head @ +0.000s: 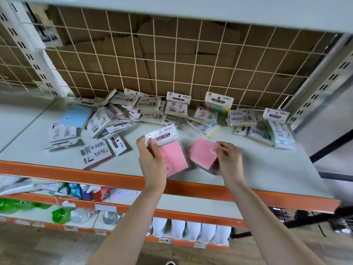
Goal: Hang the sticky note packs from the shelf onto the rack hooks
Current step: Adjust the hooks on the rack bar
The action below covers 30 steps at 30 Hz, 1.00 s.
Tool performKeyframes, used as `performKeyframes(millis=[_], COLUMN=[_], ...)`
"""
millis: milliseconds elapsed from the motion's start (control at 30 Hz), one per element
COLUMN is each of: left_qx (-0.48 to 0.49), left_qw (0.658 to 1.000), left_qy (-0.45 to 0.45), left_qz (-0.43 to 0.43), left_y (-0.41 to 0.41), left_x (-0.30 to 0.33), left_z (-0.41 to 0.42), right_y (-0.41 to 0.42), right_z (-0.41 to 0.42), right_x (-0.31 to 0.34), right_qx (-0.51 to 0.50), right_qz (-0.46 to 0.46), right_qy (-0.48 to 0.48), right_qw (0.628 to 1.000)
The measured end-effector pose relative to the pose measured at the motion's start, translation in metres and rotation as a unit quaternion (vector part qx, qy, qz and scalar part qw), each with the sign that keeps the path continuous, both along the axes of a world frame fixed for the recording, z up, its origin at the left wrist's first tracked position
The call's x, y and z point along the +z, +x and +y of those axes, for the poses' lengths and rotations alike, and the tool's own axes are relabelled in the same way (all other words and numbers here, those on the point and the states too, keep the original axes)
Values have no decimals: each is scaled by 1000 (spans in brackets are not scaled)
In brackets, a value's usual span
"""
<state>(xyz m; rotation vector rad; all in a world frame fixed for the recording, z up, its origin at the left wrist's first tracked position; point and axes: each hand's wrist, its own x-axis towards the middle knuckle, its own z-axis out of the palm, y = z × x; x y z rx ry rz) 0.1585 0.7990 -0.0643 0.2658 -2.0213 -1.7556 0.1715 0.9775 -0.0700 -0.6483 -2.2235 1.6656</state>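
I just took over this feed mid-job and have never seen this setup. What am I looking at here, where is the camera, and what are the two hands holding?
There is no machine: a person works with bare hands, and the single picture comes from a camera on their head, looking forward and down. The left hand pinches the header card of a pink sticky note pack. The right hand grips a second pink pack. Below them is a pale shelf with an orange front edge, strewn with many more packs, mostly toward the back. Behind stands a wire grid rack backed by cardboard; no hooks are visible on it.
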Motion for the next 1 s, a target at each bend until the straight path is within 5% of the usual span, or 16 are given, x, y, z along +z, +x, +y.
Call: performKeyframes(millis=[100, 200, 333, 400, 567, 733, 1000], left_qx=[-9, -39, -112, -152, -204, -287, -328], left_qw=[999, 994, 979, 966, 943, 932, 937], left_qy=[13, 63, 122, 162, 237, 203, 117], left_qz=[-44, -85, -116, -132, -112, -84, 10], left_y=[-2, -5, 2, 10, 32, 61, 126], left_x=[-2, 3, 13, 21, 48, 72, 93], left_z=[6, 14, 38, 53, 96, 146, 229], right_y=[4, 13, 27, 33, 61, 95, 160], right_z=[9, 16, 25, 29, 53, 88, 158], right_x=[6, 21, 38, 45, 54, 68, 92], right_qx=[-39, -15, 35, 36, 4, 23, 18], right_qz=[11, 53, 73, 63, 67, 98, 97], right_qy=[-216, -461, -587, -568, -363, -370, -251], right_qw=[976, 886, 806, 820, 929, 924, 963])
